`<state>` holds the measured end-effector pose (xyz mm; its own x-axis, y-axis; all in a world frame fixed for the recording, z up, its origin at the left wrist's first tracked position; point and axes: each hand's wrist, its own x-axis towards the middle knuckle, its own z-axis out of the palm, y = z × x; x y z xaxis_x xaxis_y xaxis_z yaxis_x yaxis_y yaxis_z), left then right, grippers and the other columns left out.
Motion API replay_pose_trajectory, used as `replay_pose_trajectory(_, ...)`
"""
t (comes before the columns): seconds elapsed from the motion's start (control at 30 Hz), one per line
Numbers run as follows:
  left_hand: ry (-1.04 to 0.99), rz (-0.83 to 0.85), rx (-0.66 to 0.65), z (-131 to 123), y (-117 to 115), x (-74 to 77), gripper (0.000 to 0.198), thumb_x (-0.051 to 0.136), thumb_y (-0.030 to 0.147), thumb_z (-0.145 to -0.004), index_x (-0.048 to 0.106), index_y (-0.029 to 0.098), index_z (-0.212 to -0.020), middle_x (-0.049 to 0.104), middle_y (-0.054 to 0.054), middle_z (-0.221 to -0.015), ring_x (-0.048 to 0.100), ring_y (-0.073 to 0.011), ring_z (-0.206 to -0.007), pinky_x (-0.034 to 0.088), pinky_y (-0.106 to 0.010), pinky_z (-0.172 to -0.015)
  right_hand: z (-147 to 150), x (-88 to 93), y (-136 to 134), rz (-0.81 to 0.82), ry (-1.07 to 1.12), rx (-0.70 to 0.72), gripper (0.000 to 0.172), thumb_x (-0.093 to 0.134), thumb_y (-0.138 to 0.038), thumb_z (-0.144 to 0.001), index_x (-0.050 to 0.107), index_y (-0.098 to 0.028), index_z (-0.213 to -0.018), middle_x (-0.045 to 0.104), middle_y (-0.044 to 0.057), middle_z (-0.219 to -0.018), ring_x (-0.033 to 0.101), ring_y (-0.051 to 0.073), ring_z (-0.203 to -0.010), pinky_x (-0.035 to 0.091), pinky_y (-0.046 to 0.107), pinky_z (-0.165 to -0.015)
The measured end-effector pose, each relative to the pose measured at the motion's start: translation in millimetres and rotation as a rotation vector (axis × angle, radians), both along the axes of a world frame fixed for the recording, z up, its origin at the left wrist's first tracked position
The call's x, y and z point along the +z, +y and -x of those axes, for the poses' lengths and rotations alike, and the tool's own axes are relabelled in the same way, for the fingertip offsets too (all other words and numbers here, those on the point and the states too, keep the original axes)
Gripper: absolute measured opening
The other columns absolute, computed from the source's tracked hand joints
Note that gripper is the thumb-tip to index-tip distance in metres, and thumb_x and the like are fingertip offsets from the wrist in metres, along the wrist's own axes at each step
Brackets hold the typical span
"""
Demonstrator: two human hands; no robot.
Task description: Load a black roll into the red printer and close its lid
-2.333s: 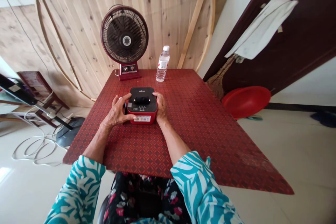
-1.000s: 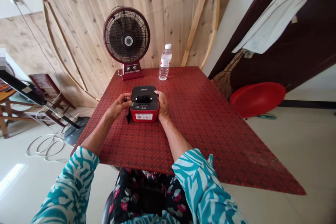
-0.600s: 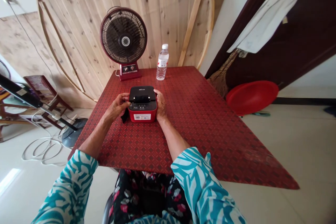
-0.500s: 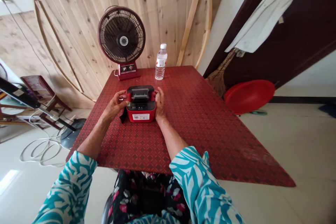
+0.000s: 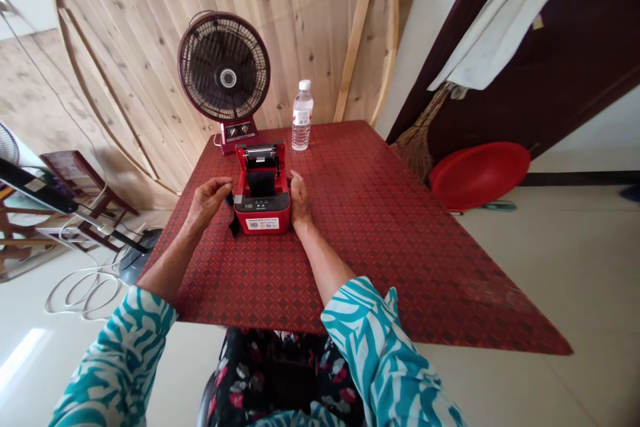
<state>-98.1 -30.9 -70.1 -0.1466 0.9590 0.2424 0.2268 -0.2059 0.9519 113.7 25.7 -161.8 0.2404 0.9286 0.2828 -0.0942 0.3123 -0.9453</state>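
Left hand (image 5: 207, 203) is half-open and lifted off the small red thermal printer (image 5: 263, 210) now the lid (image 5: 260, 155) has just flipped up, right hand (image 5: 300, 199) resting open against its side, gripping nothing.

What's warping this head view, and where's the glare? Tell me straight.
In the head view, wide-angle distortion skews the red patterned table into a wedge and bows the round wooden panel; glare lies on the tiled floor at lower left; the red label printer, left hand and right hand look sharp.
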Motion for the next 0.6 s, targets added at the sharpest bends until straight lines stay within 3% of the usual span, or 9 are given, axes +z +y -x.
replay_pose_trajectory(0.13,0.259,-0.042,-0.109,-10.6,18.6,13.2,0.033,0.074,0.044,-0.073,0.076,0.017,-0.092,0.070,-0.003,-0.075,0.057,-0.0145,-0.066,0.043,-0.026,-0.063,-0.1,0.0,-0.3,0.013,0.029,0.010,0.062,0.036,-0.070,-0.088,0.058,-0.024,-0.123,0.065,0.010,-0.131,0.057,0.023,-0.124,0.038,0.046,-0.115)
replay_pose_trajectory(0.27,0.524,-0.057,-0.247,-24.7,42.0,24.2,0.021,0.069,0.035,-0.076,0.078,0.021,-0.090,0.073,-0.002,-0.077,0.061,-0.0162,-0.068,0.047,-0.027,-0.066,-0.4,1.2,-0.5,0.006,0.036,0.015,0.063,0.038,-0.071,-0.086,0.061,-0.023,-0.120,0.067,0.010,-0.127,0.059,0.023,-0.121,0.040,0.047,-0.113)
replay_pose_trajectory(0.43,0.739,-0.053,-0.324,-36.5,58.3,27.3,0.020,0.066,0.022,-0.076,0.080,0.021,-0.090,0.075,-0.004,-0.082,0.068,-0.0215,-0.079,0.050,-0.030,-0.076,-0.2,2.6,-0.7,0.005,0.023,0.023,0.059,0.039,-0.069,-0.088,0.063,-0.023,-0.118,0.067,0.009,-0.128,0.058,0.023,-0.123,0.041,0.045,-0.113)
replay_pose_trajectory(0.6,0.870,-0.024,-0.400,-42.4,67.1,29.2,0.017,0.068,0.025,-0.077,0.080,0.023,-0.089,0.077,-0.004,-0.091,0.069,-0.0223,-0.083,0.051,-0.031,-0.082,0.4,6.3,-2.3,-0.003,-0.017,0.013,0.061,0.035,-0.068,-0.089,0.064,-0.023,-0.117,0.067,0.010,-0.128,0.057,0.023,-0.123,0.041,0.044,-0.112)
